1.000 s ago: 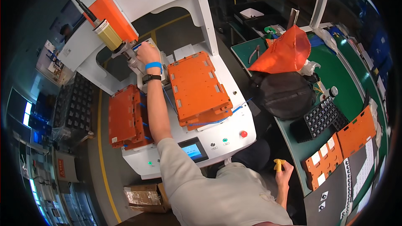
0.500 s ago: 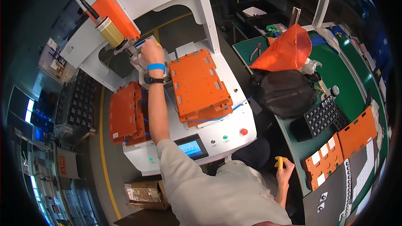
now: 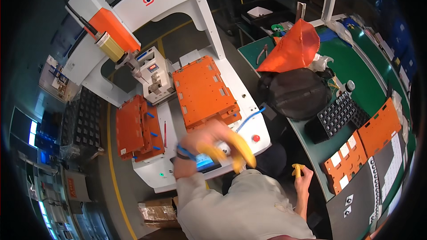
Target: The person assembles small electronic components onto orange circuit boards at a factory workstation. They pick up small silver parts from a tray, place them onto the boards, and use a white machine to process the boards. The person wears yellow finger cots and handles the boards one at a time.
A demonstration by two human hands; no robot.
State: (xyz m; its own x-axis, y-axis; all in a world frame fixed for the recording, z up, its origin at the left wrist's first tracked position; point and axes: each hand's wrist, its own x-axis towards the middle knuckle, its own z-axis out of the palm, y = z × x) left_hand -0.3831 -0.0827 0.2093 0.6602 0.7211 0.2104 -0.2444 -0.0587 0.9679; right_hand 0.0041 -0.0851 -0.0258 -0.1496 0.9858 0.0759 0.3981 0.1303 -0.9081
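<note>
My left hand (image 3: 212, 144) is blurred with motion over the front panel of the white gantry machine (image 3: 249, 126), just above its small blue screen (image 3: 205, 162). Its fingers are spread, wear yellow fingertip covers and hold nothing. A blue band and a dark watch sit on that wrist. An orange fixture plate (image 3: 202, 91) lies on the machine bed right behind the hand, and a second one (image 3: 135, 129) lies to the left. My right hand (image 3: 303, 178) hangs low beside my body by the green bench edge, with a yellow cover on a fingertip; its grip is too small to read.
The machine's orange tool head (image 3: 113, 31) hangs at the back left over a small white unit (image 3: 155, 78). A red button (image 3: 255, 138) sits on the front panel. On the green bench (image 3: 356, 69) lie a black bag (image 3: 298, 93), an orange bag (image 3: 291, 49), a black parts tray (image 3: 336, 115) and orange fixtures (image 3: 360, 146).
My left arm has pulled back from the small unit under the tool head down to the front panel near the screen. My right hand has stayed low.
</note>
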